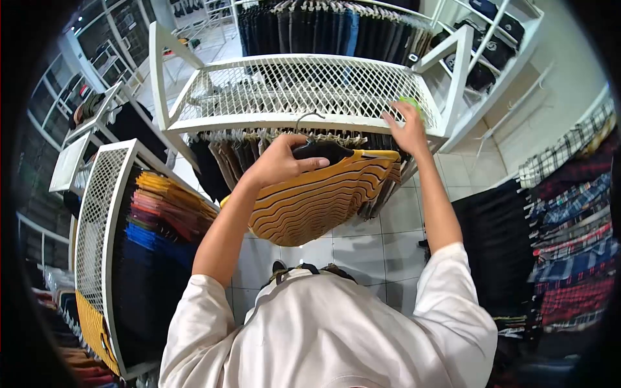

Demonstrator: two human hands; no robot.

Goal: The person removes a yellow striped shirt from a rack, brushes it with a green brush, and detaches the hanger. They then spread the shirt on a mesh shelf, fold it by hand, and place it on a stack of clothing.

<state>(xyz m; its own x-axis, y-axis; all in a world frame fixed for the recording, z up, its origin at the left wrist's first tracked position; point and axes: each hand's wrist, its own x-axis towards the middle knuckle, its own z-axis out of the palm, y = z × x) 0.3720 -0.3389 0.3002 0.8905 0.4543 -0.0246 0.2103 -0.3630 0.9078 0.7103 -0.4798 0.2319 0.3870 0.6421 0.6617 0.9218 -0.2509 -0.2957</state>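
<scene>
A yellow shirt with dark wavy stripes [310, 200] hangs on a black hanger [321, 152] in front of me. My left hand [284, 161] is closed around the hanger's shoulder, its thumb lying along the top near the collar. The hanger's metal hook [309, 117] points up, overlapping the white rack's front rail in this view. My right hand [409, 129] is over the right end of the rack's mesh top, thumb and fingers apart. Right beside its fingers is a bright green thing [413, 103], partly hidden by the hand.
The white rack with a mesh top [259, 81] stands before me, with trousers [226, 161] hanging below. Behind it hang dark jeans [310, 32]. At left is another mesh-topped rack [97, 220] of coloured shirts [162, 207]; plaid shirts [576, 252] hang at right.
</scene>
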